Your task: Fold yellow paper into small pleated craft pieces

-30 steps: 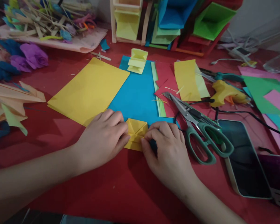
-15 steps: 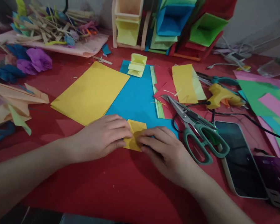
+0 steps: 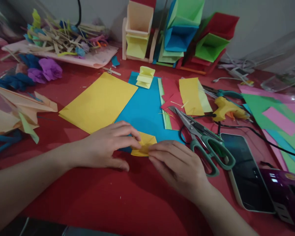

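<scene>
A small folded piece of yellow paper [image 3: 147,140] lies on the near edge of a blue sheet [image 3: 142,109]. My right hand [image 3: 179,164] pinches its right edge between thumb and fingers. From the left, my left hand [image 3: 110,146] rests its fingertips on the paper, with the thumb spread away over the red table; nothing is gripped in it. Beyond, a pleated pale-yellow paper piece [image 3: 145,77] stands at the far end of the blue sheet. Larger yellow sheets [image 3: 100,101] lie stacked to the left, partly over the blue one.
Green-handled scissors [image 3: 206,147], a phone [image 3: 247,173] and a yellow glue gun [image 3: 229,108] with a black cord lie to the right. Paper box stands [image 3: 183,37] line the back wall. Wooden sticks [image 3: 64,39] and crepe flowers [image 3: 49,68] sit at the back left.
My left thumb has come off the paper and spread toward me, while the fingers stay on it. My right hand still holds the right edge. The whole view has shifted slightly.
</scene>
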{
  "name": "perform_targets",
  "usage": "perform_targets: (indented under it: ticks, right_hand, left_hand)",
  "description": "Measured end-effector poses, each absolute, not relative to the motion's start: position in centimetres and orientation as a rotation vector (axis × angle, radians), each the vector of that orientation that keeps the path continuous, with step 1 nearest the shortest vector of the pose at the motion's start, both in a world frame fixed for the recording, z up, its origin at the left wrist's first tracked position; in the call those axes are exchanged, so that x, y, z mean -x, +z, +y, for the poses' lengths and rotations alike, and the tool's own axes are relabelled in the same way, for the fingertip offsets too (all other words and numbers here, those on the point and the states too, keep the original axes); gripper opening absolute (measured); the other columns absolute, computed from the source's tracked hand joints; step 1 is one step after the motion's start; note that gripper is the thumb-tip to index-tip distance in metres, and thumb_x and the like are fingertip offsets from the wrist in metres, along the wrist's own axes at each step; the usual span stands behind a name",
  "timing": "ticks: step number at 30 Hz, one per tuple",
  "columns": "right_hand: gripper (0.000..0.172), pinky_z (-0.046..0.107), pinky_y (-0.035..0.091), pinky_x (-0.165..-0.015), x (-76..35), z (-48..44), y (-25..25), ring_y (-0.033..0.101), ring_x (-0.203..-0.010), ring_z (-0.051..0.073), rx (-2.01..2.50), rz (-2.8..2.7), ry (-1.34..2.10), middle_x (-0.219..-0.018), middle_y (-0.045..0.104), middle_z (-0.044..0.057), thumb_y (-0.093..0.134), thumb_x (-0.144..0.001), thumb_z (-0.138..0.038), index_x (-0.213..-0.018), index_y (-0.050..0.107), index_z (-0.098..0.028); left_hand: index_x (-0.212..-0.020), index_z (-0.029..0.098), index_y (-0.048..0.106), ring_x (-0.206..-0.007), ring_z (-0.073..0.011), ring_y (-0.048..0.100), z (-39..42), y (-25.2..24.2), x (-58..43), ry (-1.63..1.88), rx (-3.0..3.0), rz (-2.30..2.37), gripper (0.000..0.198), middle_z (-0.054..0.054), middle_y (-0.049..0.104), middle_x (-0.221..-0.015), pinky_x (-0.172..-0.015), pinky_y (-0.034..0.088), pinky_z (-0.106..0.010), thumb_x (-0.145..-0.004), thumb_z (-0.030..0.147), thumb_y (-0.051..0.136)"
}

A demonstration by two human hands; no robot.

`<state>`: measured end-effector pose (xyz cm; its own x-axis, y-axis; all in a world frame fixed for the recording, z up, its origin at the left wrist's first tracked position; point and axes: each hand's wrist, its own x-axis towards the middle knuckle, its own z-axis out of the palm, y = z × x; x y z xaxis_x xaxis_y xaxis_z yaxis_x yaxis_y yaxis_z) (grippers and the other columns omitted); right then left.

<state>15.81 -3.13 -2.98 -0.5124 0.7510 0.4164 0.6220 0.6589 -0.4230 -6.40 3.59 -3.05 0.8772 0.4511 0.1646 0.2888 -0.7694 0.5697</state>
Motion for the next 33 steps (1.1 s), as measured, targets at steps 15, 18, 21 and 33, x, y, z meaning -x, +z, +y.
perform_targets:
  ticks: [15, 18, 21, 33]
  right_hand:
    - [0.007, 0.017, 0.048, -0.055, -14.6, -3.0, -1.7, 0.060, -0.061, 0.010, 1.486, -1.708, 0.978, -0.068, 0.065, -0.004, 0.059, -0.078, -0.020, -0.082, 0.064, -0.022]
    - [0.004, 0.016, 0.046, -0.053, -14.6, -2.9, -1.8, 0.058, -0.059, 0.009, 1.531, -1.669, 1.028, -0.066, 0.063, -0.004, 0.059, -0.077, -0.021, -0.079, 0.063, -0.021]
    - [0.004, 0.015, 0.044, -0.052, -14.7, -3.0, -1.7, 0.056, -0.059, 0.009, 1.535, -1.670, 1.088, -0.065, 0.062, -0.005, 0.059, -0.077, -0.022, -0.079, 0.063, -0.021]
    - [0.027, 0.020, 0.049, -0.064, -14.5, -3.7, -2.0, 0.059, -0.073, 0.010, 1.206, -1.917, 0.811, -0.082, 0.064, 0.002, 0.053, -0.080, -0.008, -0.100, 0.064, -0.022]
  left_hand:
    - [-0.079, 0.017, 0.055, -0.060, -0.0102, 0.052, 0.2, -2.3, 4.3, 0.440, -1.440, 0.982, 0.015, 0.002, 0.055, -0.069, -0.051, 0.042, -0.020, -0.080, 0.032, 0.053]
    - [-0.079, 0.017, 0.055, -0.062, -0.0102, 0.050, 0.5, -2.5, 4.3, 0.405, -1.427, 0.989, 0.018, 0.002, 0.054, -0.069, -0.052, 0.041, -0.020, -0.078, 0.034, 0.056]
    - [-0.075, 0.016, 0.055, -0.061, -0.0098, 0.048, 0.5, -2.5, 4.2, 0.381, -1.438, 1.039, 0.020, 0.003, 0.052, -0.067, -0.053, 0.039, -0.020, -0.080, 0.036, 0.054]
    - [-0.075, 0.017, 0.058, -0.050, -0.0044, 0.045, 0.2, -2.7, 3.6, 0.434, -0.999, 0.923, 0.012, 0.007, 0.054, -0.059, -0.048, 0.032, -0.016, -0.076, 0.029, 0.061]
